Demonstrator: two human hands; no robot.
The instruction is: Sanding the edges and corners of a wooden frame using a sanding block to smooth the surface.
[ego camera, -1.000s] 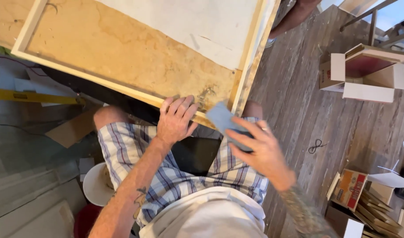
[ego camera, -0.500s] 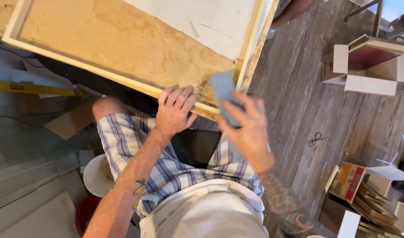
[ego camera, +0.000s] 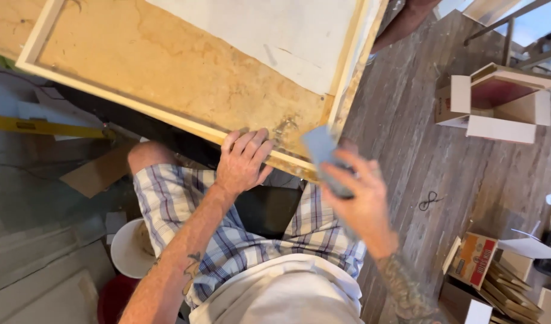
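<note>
the grey-blue sanding block (ego camera: 322, 157) is flat and soft-edged, a bit blurry. the right hand (ego camera: 360, 201) has its grip shut tight on it, just beside the near corner of the wooden frame (ego camera: 185, 123). the frame has pale smooth rails around a rough tan board with a white sheet (ego camera: 275, 36) on it. the left hand (ego camera: 244, 161) lies flat on the near rail, fingers spread and holding nothing. under the hands are checked shorts (ego camera: 227, 234). on the grey plank floor (ego camera: 407, 138) sits an open white box (ego camera: 497, 102). since a moment ago the block has moved up closer to the corner, and the left hand has stayed on the rail.
</note>
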